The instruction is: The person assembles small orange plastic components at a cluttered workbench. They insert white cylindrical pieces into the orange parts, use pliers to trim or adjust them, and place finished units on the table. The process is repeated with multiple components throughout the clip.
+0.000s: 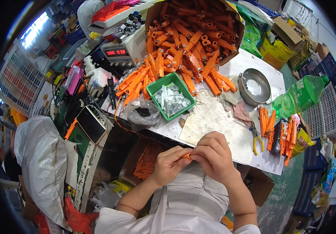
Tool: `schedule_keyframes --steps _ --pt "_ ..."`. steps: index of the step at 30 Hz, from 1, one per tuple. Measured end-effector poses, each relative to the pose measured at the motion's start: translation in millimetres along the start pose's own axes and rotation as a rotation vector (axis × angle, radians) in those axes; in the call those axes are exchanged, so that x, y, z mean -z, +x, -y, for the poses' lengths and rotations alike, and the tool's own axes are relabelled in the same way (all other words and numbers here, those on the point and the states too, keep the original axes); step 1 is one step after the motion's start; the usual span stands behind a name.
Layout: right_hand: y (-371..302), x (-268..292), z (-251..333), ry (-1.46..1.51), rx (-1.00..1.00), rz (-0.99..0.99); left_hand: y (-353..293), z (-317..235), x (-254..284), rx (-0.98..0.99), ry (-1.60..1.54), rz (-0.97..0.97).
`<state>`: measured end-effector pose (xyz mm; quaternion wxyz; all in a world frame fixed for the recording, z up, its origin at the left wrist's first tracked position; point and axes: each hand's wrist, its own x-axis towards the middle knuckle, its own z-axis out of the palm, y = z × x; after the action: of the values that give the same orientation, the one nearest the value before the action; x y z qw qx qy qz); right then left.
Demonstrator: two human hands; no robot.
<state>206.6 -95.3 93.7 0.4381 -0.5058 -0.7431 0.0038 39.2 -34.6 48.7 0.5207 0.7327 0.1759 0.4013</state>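
Observation:
Close in front of my body, over the near edge of the table, my left hand (170, 163) and my right hand (214, 156) meet fingertip to fingertip. Between them they pinch a small orange plastic part (187, 156), mostly covered by the fingers. Just beyond lies a stained white work sheet (207, 121). Further off, a green tray (151, 90) holds small clear and white plastic pieces. Behind it a big heap of long orange plastic housings (193, 46) spills out of a cardboard box (239, 33).
On the right are yellow-handled pliers (258, 145), a steel bowl (267, 87), a green bottle (306, 93) and more orange housings (268, 123). To the left stand a power supply (125, 50), a clear plastic bag (140, 113), a phone (91, 124) and a white sack (39, 156).

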Motion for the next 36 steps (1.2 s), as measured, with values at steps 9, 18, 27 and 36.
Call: schedule_keyframes --steps 9,18,27,36 --pt "-30 27 10 0.096 -0.099 -0.025 1 -7 -11 -0.052 -0.010 0.076" --pt "-44 37 8 0.036 -0.109 0.024 4 0 -27 -0.046 -0.051 0.231" --pt "-55 34 19 -0.021 -0.278 -0.081 7 4 -36 -0.137 0.088 0.197" --pt "-64 30 25 -0.059 -0.405 -0.116 7 8 -45 -0.311 0.345 0.100"
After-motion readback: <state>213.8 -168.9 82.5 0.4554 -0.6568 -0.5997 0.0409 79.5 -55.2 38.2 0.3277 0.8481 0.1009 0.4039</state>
